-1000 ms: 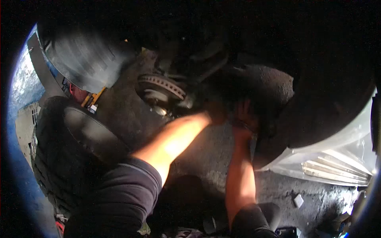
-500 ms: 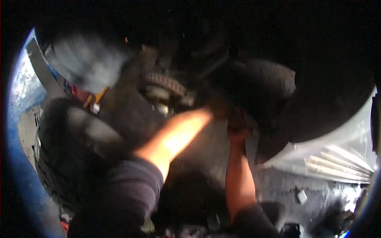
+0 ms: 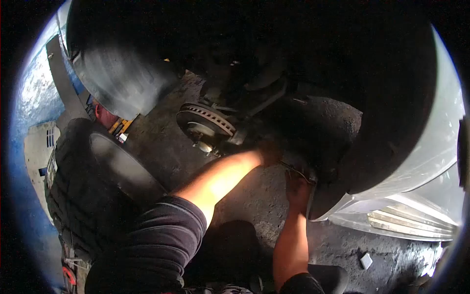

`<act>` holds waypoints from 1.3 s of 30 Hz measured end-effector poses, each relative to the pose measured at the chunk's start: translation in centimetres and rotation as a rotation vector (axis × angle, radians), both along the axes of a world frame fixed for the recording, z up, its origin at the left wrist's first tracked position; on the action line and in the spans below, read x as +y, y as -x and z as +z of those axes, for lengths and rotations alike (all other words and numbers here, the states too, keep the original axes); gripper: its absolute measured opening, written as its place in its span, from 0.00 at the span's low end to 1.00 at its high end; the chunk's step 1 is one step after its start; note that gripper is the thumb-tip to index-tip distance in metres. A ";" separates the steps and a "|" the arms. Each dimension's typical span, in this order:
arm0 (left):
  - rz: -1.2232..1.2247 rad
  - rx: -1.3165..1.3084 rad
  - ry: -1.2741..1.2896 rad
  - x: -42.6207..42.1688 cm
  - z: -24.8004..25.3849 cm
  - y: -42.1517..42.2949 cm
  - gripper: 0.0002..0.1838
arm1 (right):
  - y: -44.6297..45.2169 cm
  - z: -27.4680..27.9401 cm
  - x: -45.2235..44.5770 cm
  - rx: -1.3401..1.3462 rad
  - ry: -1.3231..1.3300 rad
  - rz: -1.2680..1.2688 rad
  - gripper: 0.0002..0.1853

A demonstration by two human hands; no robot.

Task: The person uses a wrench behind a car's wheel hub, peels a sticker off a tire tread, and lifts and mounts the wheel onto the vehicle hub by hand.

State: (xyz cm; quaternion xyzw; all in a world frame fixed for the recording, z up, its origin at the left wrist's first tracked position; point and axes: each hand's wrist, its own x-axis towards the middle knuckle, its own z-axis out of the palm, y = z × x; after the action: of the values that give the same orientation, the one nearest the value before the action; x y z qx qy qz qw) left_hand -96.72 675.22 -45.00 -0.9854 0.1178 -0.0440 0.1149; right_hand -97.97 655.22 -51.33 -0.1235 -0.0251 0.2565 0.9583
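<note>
Down toward the body panel's edge goes the right hand, lower than a second ago, and a thin line now shows between both hands. At the left, the big tire (image 3: 73,186) leans by the person's arm; a careless elbow might knock it. Next, the brake disc (image 3: 208,117) sits close to the left forearm, so a sudden slip could scrape skin. Deep shade hides whether the left hand (image 3: 269,153) grips anything. The thin line (image 3: 293,169) could spring loose if tugged unevenly. The right hand (image 3: 297,186) touches its far end, fingers too dark to read; the nearby body panel (image 3: 401,181) could catch knuckles.
</note>
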 end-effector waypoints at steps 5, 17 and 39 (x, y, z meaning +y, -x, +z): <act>0.195 0.178 0.066 -1.3 4.9 1.3 0.15 | 0.1 0.1 0.8 -0.302 0.213 0.041 0.23; 0.051 0.025 -0.121 1.0 13.8 3.3 0.20 | 6.7 -2.5 -2.4 -1.039 1.682 -0.057 0.11; 0.189 -0.208 0.307 8.8 19.0 7.4 0.26 | 5.8 26.5 1.4 -0.742 0.734 -0.395 0.12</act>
State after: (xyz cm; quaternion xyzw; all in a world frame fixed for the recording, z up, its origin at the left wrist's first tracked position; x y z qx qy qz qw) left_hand -104.13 684.06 -25.99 -0.9882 0.0042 -0.1519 -0.0214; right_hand -103.82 656.64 -24.83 -0.5336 -0.2461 0.0030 0.8091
